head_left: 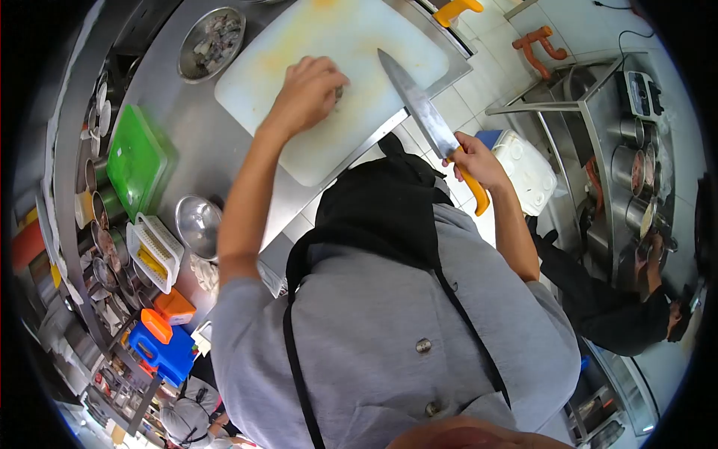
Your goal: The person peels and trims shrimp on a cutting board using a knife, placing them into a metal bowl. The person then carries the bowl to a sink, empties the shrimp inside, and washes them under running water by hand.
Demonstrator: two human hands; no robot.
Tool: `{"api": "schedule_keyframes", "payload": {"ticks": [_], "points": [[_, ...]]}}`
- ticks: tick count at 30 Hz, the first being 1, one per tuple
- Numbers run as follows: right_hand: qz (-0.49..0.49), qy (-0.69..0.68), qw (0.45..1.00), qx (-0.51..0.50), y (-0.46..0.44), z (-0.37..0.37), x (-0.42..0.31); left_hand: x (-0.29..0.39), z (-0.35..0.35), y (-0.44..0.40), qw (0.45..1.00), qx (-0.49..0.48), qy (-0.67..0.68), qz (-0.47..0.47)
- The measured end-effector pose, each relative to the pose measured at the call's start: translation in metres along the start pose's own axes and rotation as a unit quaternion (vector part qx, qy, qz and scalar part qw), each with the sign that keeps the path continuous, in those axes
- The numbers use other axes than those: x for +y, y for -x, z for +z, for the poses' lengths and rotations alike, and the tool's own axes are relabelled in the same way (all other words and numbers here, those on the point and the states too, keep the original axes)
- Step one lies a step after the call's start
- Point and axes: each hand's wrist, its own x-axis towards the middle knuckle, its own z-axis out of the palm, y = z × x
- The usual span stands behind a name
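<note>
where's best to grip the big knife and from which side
Take the knife by its yellow handle, probably from the butt end on the person's side: the long blade points the other way, its tip over the cutting board. The right hand holds the handle's blade end.

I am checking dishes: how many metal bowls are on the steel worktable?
2 visible: a bowl of greyish pieces beside the white cutting board, a shiny bowl near the white basket. A cropped top-edge rim may be another.
</note>
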Motion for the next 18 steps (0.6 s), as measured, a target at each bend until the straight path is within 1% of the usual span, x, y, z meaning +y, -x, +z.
{"api": "schedule_keyframes", "payload": {"ticks": [1,2,3,4,5,7,11,13,18], "points": [[0.004,0.021,1.000,0.014,-0.002,0.003,-0.002,0.004,0.009,0.003,0.988,0.041,0.077,-0.127],[0.011,0.015,1.000,0.016,-0.003,0.006,0.000,0.004,0.023,0.007,0.988,0.033,0.081,-0.124],[0.014,0.046,0.999,0.019,-0.004,0.007,0.000,0.004,0.033,0.009,0.965,0.003,0.098,-0.244],[0.010,0.081,0.996,0.021,-0.008,0.008,-0.003,0.002,0.040,0.009,0.926,-0.021,0.109,-0.360],[0.015,0.076,0.997,0.023,-0.010,0.011,-0.005,0.001,0.048,0.011,0.926,-0.022,0.108,-0.360],[0.010,0.090,0.996,0.013,-0.015,0.017,-0.011,0.012,0.053,0.011,0.957,0.071,0.074,-0.272],[0.017,0.106,0.994,-0.016,-0.024,0.025,-0.019,0.008,0.059,0.007,0.956,0.060,0.103,-0.270],[0.015,0.119,0.992,-0.029,-0.027,0.027,-0.021,0.007,0.057,0.005,0.944,0.031,0.133,-0.301],[0.005,0.141,0.990,-0.031,-0.032,0.030,-0.022,0.004,0.065,0.008,0.943,0.053,0.121,-0.307]]}}
